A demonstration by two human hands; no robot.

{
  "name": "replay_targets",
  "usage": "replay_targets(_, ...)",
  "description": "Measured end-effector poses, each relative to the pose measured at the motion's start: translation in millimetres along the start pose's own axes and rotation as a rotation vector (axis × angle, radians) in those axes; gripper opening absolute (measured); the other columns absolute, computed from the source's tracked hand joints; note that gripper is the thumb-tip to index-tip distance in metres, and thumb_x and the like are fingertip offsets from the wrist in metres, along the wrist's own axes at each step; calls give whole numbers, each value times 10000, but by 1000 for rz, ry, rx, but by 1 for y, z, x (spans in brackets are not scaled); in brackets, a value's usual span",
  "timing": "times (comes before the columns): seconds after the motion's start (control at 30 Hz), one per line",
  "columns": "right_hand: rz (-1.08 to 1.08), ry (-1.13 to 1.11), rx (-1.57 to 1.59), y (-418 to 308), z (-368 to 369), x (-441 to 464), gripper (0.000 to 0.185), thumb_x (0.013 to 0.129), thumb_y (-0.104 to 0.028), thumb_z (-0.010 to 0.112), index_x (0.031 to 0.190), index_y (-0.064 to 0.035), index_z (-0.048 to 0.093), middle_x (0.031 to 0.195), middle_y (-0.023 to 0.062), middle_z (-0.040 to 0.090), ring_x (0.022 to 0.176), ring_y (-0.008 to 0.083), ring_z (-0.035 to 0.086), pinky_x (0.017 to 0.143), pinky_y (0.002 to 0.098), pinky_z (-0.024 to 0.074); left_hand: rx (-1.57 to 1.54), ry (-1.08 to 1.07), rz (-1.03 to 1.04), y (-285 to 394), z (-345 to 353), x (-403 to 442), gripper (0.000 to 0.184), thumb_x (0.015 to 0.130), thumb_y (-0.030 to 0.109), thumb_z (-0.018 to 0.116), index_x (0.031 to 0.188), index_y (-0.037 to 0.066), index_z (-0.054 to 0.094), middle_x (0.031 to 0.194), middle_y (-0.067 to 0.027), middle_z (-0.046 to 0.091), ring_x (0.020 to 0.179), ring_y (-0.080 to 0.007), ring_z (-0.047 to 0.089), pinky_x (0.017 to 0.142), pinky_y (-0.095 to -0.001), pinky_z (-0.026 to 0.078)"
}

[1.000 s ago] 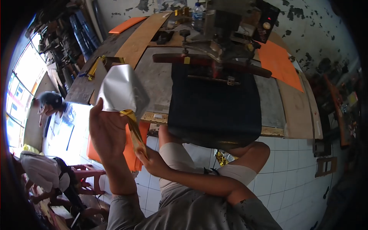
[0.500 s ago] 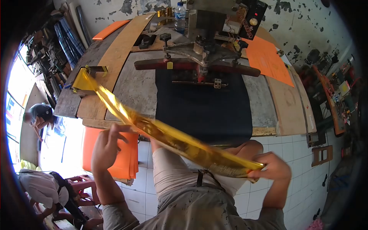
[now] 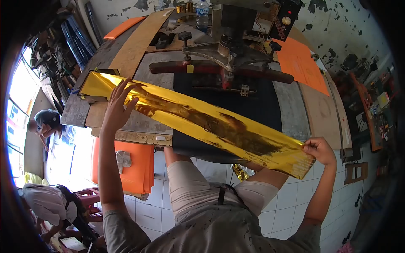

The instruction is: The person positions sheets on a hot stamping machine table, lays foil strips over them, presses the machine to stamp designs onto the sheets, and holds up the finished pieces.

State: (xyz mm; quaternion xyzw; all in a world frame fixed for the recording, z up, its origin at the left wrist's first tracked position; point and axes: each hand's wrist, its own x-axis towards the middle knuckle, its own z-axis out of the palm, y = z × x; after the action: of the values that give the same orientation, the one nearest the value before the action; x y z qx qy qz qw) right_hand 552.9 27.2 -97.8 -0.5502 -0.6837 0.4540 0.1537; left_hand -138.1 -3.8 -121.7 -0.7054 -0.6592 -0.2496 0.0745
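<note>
Nearest to me are the knees of the person, in light shorts [image 3: 190, 179], and above them 2 hands, which are well apart. The right hand [image 3: 321, 152] pinches the end corner of a gold foil strip [image 3: 168, 99] between thumb and fingers. The left hand [image 3: 118, 109] is spread, its fingers lying against the foil near the other end, and it does not grip. The strip is stretched slantwise in front of the table, from a dark bracket [image 3: 95, 98] at the table's left edge down to the right hand. Near the right end the foil carries several small lines of lettering; I cannot read them surely.

Behind the strip, a black sheet [image 3: 192, 149] lies on the table and hangs over its front edge. Below to the left is a stack of orange sheets [image 3: 141, 175], with 1 crumpled clear plastic piece [image 3: 123, 159] on it. Crumpled gold and silver foil [image 3: 241, 172] shows beyond the knees.

Above the black sheet stands a press [image 3: 228, 71], bearing 1 yellow tag [image 3: 190, 68], on which I see no readable word. At right, an orange sheet [image 3: 301, 67] has faint marks. Farther back are a control box [image 3: 286, 21] with a red light, gold rolls [image 3: 181, 9], and a capped plastic bottle [image 3: 202, 17]; its blue label seems to begin "AQ", and I cannot tell how full it is.
</note>
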Motion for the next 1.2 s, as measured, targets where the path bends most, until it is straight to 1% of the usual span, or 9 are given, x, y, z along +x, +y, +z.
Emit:
replay_targets(0.17, 32, 75, -53, 11, -22, 35, 255, 952, -226, 764, 905, 22, 730, 733, -9, 680, 674, 39, 565, 612, 231, 454, -34, -187, -10, -14, 11, 17, 447, 1042, 386, 556, 1371, 96, 639, 1585, -132, 441, 1459, -344, 398, 1224, -486, 274)
replay_targets(0.27, 74, 150, -161, 8, -39, 60, 232, 955, -193, 753, 893, 29, 724, 738, 13, 688, 658, 56, 580, 606, 241, 458, -12, -268, -37, -2, 13, 23, 432, 1039, 397, 561, 1336, 109, 683, 1574, -146, 442, 1454, -366, 380, 1218, -480, 285)
replay_targets(0.4, 50, 214, -264, 41, -72, 108, 216, 950, -172, 750, 890, 33, 720, 739, 31, 684, 649, 76, 590, 601, 267, 463, -45, -296, -74, 16, 23, 31, 412, 1039, 418, 559, 1300, 146, 727, 1539, -186, 414, 1403, -390, 396, 1195, -468, 318)
replay_targets(0.53, 27, 266, -328, 50, -96, 140, 226, 945, -172, 755, 875, 39, 714, 728, 37, 673, 652, 85, 592, 604, 280, 463, -55, -305, 1, 20, 31, 42, 516, 1039, 393, 538, 1481, 126, 559, 1496, -197, 437, 1375, -381, 417, 1187, -475, 311)
replay_targets(0.57, 41, 294, -334, 51, -101, 146, 254, 923, -193, 779, 855, 41, 710, 729, 45, 672, 668, 110, 603, 632, 300, 475, -34, -311, 27, 21, 31, 44, 578, 1041, 359, 487, 1548, 84, 445, 1523, -211, 443, 1436, -368, 385, 1230, -477, 246)
replay_targets(0.67, -5, 389, -500, 45, -112, 159, 277, 893, -219, 807, 860, 38, 709, 747, 64, 675, 696, 138, 617, 666, 324, 487, 14, -280, 47, 9, 38, 45, 587, 1040, 331, 430, 1555, 50, 420, 1585, -227, 407, 1515, -343, 316, 1266, -481, 168)
replay_targets(0.77, -41, 409, -523, 66, -133, 180, 295, 873, -241, 822, 880, 33, 714, 791, 100, 691, 743, 167, 647, 693, 345, 497, -99, -322, -34, 21, 35, 51, 592, 1026, 289, 388, 1563, 40, 405, 1632, -231, 347, 1553, -340, 254, 1277, -469, 154)
replay_targets(0.97, -18, 454, -546, 68, -152, 205, 288, 889, -258, 808, 899, 20, 731, 827, 120, 721, 780, 203, 677, 729, 369, 508, -262, -306, -91, 10, 55, 58, 602, 1010, 263, 382, 1550, -2, 410, 1621, -242, 362, 1526, -375, 302, 1252, -412, 233)
replay_targets(1.2, -10, 449, -450, 79, -152, 222, 292, 905, -262, 793, 900, 24, 730, 813, 105, 723, 763, 183, 667, 723, 356, 501, -199, -311, -110, 10, 59, 64, 579, 1020, 264, 387, 1508, -39, 459, 1605, -256, 379, 1512, -388, 323, 1240, -416, 252)
